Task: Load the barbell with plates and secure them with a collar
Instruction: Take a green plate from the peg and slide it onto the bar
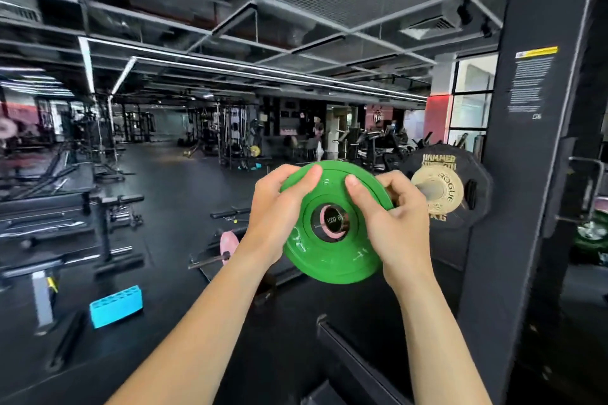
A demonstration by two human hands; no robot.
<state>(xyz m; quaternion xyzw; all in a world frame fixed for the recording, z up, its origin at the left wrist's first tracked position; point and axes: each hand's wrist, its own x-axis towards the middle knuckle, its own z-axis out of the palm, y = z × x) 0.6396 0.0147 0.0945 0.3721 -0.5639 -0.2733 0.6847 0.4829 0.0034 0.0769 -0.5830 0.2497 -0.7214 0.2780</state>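
Green plate point(332, 250) — smooth rubbery disc, raised hub — clamped at rim by left hand point(279, 207) and right hand point(391, 223), bore lined up on sleeve point(334, 220) end. Risk: tilted plate binds on sleeve, or slips and drops. Tan plate point(442, 194) and black plate point(460, 174) sit further in — collar not seen.

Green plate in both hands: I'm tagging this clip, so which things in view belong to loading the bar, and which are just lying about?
Belongs to the job:
green plate
left hand and right hand gripping it
barbell sleeve end, seen through its hole
tan Rogue plate and black Hammer Strength plate, already on the bar

Just lying about:
blue block
pink plate on the floor
bench
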